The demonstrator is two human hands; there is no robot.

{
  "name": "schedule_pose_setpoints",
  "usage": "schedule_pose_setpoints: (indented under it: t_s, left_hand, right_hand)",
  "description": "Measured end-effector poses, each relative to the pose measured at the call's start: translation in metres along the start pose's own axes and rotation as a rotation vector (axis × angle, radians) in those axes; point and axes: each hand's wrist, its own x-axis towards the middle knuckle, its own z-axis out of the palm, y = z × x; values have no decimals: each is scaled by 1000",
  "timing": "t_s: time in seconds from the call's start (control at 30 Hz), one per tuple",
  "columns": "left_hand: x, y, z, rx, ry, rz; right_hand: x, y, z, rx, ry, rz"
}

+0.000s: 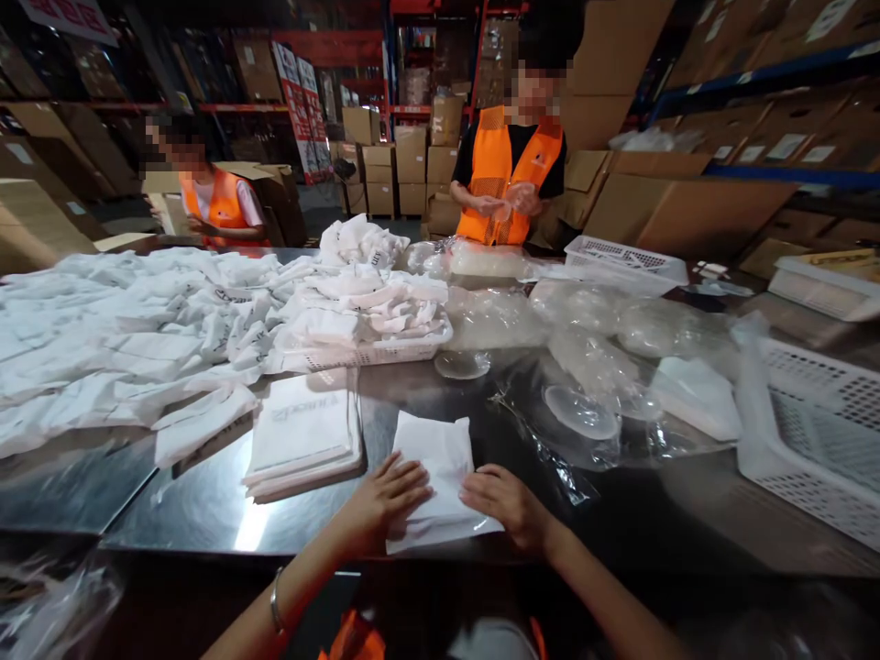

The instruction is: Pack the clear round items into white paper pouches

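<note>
A white pouch (440, 458) lies on the dark metal table right in front of me. My left hand (391, 500) rests on its left side with the fingers stretched out. On its right edge lies my right hand (505, 504), fingers extended and flat. Just left of the pouch is a stack of flat white bags (302, 422) with grey print. To the right, clear round plastic lids (581, 411) lie on transparent plastic film. What the pouch contains, if anything, is hidden.
A large heap of filled white bags (124, 321) covers the left side, beside a white basket (385, 350) piled with more. White perforated baskets (811, 412) stand at right. Bagged clear lids (488, 316) lie behind. Two people in orange vests (509, 174) work across the table.
</note>
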Motion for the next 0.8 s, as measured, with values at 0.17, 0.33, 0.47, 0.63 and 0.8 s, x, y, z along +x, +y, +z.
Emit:
schedule_pose_setpoints:
  t_s: [0.17,0.33,0.47,0.63,0.8]
  left_hand:
    - [-12,6,21,-126,360,-96]
    - [-1,34,29,-369,691,-613]
    - [17,51,35,-343,891,-907]
    - [25,53,41,-134,882,-917]
    - [23,52,49,15,794,-901]
  right_hand:
    - [9,-16,-4,152,156,142]
    - [21,-41,8,205,396,524]
    - [25,-51,28,-83,577,774]
    - [23,-48,35,-371,537,817]
    - [23,-46,33,-574,476,772]
